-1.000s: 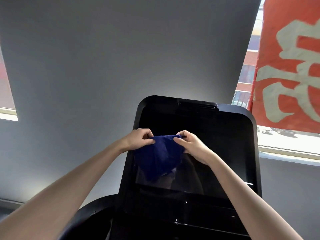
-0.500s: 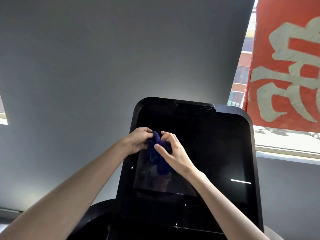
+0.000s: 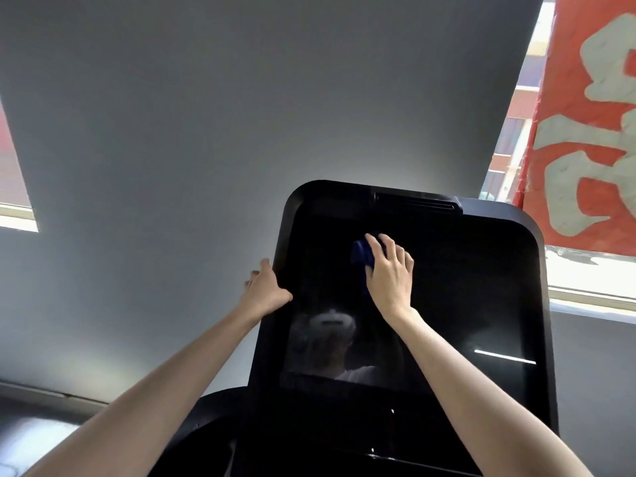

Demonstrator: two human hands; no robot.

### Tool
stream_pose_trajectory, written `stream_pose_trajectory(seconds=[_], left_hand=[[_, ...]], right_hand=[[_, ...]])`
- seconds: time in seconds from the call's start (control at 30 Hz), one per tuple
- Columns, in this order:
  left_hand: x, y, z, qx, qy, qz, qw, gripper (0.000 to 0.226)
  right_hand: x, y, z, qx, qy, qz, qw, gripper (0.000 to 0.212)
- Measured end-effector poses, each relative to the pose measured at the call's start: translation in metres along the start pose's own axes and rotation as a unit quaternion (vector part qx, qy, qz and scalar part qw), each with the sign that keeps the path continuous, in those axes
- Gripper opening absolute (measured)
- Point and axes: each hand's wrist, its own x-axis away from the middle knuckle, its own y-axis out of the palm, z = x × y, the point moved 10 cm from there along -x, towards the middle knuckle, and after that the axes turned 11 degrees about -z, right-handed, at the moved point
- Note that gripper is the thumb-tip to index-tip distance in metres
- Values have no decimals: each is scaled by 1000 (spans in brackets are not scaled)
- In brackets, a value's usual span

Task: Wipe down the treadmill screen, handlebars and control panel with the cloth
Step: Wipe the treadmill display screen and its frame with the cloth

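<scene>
The treadmill's big black screen point(image 3: 464, 297) stands upright in front of me, dark and glossy. My right hand point(image 3: 389, 273) presses a bunched dark blue cloth point(image 3: 362, 253) flat against the upper middle of the glass; only the cloth's left edge shows past my fingers. My left hand point(image 3: 263, 290) grips the left edge of the screen's frame, thumb on the front, fingers behind. Below the screen a dark strip of the control panel point(image 3: 389, 452) is partly visible between my forearms. A curved black handlebar point(image 3: 206, 421) shows at the lower left.
A grey wall point(image 3: 241, 115) rises behind the treadmill. A window with a red banner bearing pale characters point(image 3: 585, 132) is at the right, and another window edge point(image 3: 17, 215) at the left.
Both hands were bunching the cloth together in front of the screen. Now my right hand alone has carried it up onto the glass, and my left hand has moved left to grip the frame.
</scene>
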Motion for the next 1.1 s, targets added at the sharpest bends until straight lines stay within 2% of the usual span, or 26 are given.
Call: stream_pose_trajectory(seconds=[0.1, 0.17, 0.23, 0.3, 0.37, 0.43, 0.5, 0.57, 0.6, 0.67, 0.77, 0.87, 0.9, 0.93, 1.0, 1.03, 1.07, 1.1], left_hand=[[0, 20, -23, -30, -48, -51, 997, 72], [0, 18, -32, -32, -45, -1, 998, 65], [0, 13, -38, -31, -32, 49, 998, 63], [-2, 12, -42, -25, -18, 50, 998, 65], [-4, 14, -46, -19, -10, 31, 999, 69], [-4, 14, -49, -21, -7, 21, 1000, 67], [-2, 15, -48, -19, 1, 25, 1000, 63], [-2, 14, -49, -14, 4, 31, 999, 63], [-2, 14, -50, -13, 3, 29, 1000, 65], [-6, 17, -56, 7, -2, -7, 1000, 73], [-7, 28, -71, 46, -41, -98, 993, 91], [4, 35, -83, -39, -86, -136, 986, 86], [7, 38, -85, -53, -90, -144, 984, 82], [10, 41, -87, -57, -93, -152, 982, 76], [13, 48, -90, -59, -91, -154, 982, 65], [13, 49, -90, -69, -87, -142, 984, 60], [14, 47, -90, -86, -85, -122, 985, 58], [16, 44, -91, -106, -87, -98, 986, 58]], right_hand=[[-5, 17, -10, -16, 4, 7, 1000, 65], [1, 28, -31, -42, -13, -3, 999, 60], [34, 51, -75, -3, -138, -46, 989, 58], [81, 78, -106, 59, -273, -94, 956, 58], [81, 80, -106, 120, -326, -83, 934, 60], [40, 62, -93, 158, -281, -17, 947, 57], [-8, 34, -65, 159, -167, 21, 973, 49], [-26, 25, -49, 55, -88, 17, 994, 47], [-20, 29, -53, 1, -80, 17, 997, 48], [14, 50, -84, -16, -129, 12, 991, 53], [83, 85, -120, 13, -274, -68, 959, 68], [83, 80, -111, 62, -385, -105, 915, 71], [65, 73, -102, 62, -374, -101, 920, 69], [41, 64, -90, 38, -327, -86, 940, 69], [6, 47, -66, -42, -175, -55, 982, 68], [7, 47, -67, -71, -123, -44, 989, 65], [18, 52, -76, -86, -115, -39, 989, 62], [38, 61, -91, -89, -150, -46, 984, 60]])
